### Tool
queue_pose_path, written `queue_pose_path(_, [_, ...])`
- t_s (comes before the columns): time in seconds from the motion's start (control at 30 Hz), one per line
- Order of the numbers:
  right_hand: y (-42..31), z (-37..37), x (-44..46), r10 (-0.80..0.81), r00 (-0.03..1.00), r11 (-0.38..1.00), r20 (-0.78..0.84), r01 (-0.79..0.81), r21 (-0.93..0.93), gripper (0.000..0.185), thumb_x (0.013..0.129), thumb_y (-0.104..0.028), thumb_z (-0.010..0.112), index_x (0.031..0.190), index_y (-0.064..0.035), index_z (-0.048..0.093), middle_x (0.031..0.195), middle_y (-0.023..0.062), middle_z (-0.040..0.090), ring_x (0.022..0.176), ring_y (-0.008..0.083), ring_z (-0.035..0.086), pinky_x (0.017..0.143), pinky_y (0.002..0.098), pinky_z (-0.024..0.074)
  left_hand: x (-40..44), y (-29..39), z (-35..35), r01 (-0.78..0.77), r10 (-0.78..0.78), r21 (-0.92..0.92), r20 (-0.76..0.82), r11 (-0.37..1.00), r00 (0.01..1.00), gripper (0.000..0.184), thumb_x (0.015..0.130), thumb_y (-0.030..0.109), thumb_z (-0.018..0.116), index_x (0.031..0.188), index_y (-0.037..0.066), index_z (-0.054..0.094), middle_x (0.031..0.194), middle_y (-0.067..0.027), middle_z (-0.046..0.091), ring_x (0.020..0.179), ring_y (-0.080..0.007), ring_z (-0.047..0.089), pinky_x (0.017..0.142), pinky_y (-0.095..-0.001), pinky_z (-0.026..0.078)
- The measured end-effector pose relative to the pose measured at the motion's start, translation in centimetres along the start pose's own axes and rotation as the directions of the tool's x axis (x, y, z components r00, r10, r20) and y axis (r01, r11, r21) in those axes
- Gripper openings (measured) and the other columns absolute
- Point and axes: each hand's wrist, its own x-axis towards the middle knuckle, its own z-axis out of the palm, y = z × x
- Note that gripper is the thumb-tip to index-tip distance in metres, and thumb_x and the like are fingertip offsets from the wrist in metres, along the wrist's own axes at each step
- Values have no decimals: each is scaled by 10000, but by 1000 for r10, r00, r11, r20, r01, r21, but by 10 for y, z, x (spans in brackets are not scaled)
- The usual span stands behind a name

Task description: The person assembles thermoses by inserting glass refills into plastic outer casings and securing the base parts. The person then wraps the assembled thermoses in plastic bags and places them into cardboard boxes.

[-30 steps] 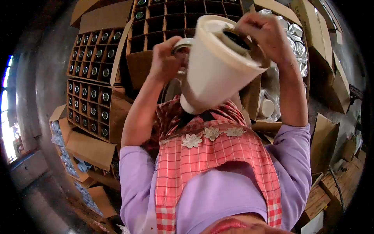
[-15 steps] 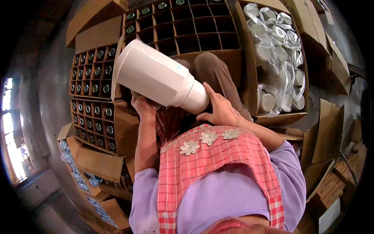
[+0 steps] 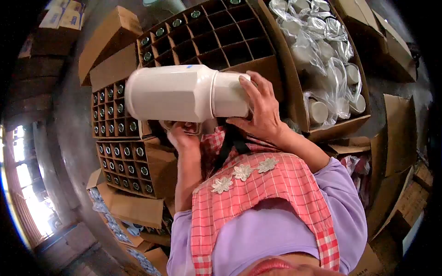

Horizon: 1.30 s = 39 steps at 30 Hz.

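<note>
A large white vacuum flask (image 3: 165,94) with a faceted body lies roughly level across my lap. Its narrower white lid end (image 3: 229,95) points right. My right hand (image 3: 263,108) is closed around that end, thumb below and fingers over the top. Under the flask's body, my left hand (image 3: 184,138) is curled, its fingers partly hidden. A shiny reddish, glass-like thing (image 3: 188,128) shows beside it; I cannot make out what it is. A small blue mark sits on the flask's upper side.
Ahead stands a divided carton (image 3: 260,64) with several bottle-like glass pieces along its far and left edges. On the right, a carton (image 3: 317,133) holds white-lidded flasks (image 3: 318,112) in clear plastic. Stacked cartons of shiny round-ended pieces (image 3: 120,161) stand left.
The flask has swung from a slant to nearly level, its lid end rising. My right hand has moved up and wrapped round the lid end. The view has shifted slightly.
</note>
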Motion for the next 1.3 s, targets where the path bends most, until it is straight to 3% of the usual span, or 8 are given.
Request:
queue_pose_path(0.23, [18,2,23,44,985,955,-166,8,297,746,667,-305,738,1278,-83,373,1273,207,412,1141,336,436,930,420,394,-14,-23,6,52,-47,-76,71,996,996,221,841,63,458,1048,93,529,863,-22,550,653,-149,476,563,-318,427])
queue_pose_path(0.37, [39,29,15,479,752,122,453,-568,814,541,859,-408,494,1262,-61,396,1207,129,481,1005,241,537,846,351,450,-13,-4,5,-432,401,58,279,900,873,199,838,107,498,1036,102,523,929,-47,543,700,-189,513,589,-334,449])
queue_pose_path(0.43, [47,22,2,153,446,-374,882,-800,469,521,870,-428,447,1234,-55,452,1133,127,550,894,252,597,806,371,479,-18,17,10,-533,467,-33,531,845,707,180,845,130,511,1020,90,520,982,-81,536,720,-208,530,600,-334,461])
queue_pose_path(0.63, [-13,69,-45,-186,72,-398,980,-917,-8,522,882,-448,446,1238,-68,484,1164,106,583,978,202,604,861,384,474,27,81,83,40,-33,45,965,998,-262,184,866,200,551,973,56,510,1139,-181,513,781,-267,581,632,-333,497])
queue_pose_path(0.73, [-11,79,-44,-213,220,-450,952,-887,104,626,875,-550,418,1289,-81,442,1200,106,568,1049,247,572,922,437,426,34,78,100,80,-138,187,901,979,-412,218,873,227,562,971,41,504,1191,-212,506,809,-285,597,650,-335,510])
queue_pose_path(0.83, [9,44,-42,-69,414,-672,908,-691,264,679,868,-600,376,1304,-83,427,1261,103,524,1130,260,518,953,454,390,25,61,74,73,-33,56,960,996,-277,257,874,240,554,1013,31,496,1190,-204,508,835,-283,594,672,-342,512])
queue_pose_path(1.0, [21,23,-51,266,721,-510,640,-459,728,606,868,-503,402,1356,-152,320,1177,105,502,980,260,515,781,412,463,35,31,26,-430,218,131,711,893,668,327,875,261,540,1083,15,483,1189,-191,511,878,-279,590,709,-353,516])
queue_pose_path(1.3, [59,3,-49,270,472,-332,839,-772,541,600,866,-579,385,1119,-59,546,809,117,632,544,168,583,413,265,446,76,8,14,-399,216,358,453,844,865,459,878,300,515,1209,-14,460,1187,-168,518,955,-271,583,775,-374,523])
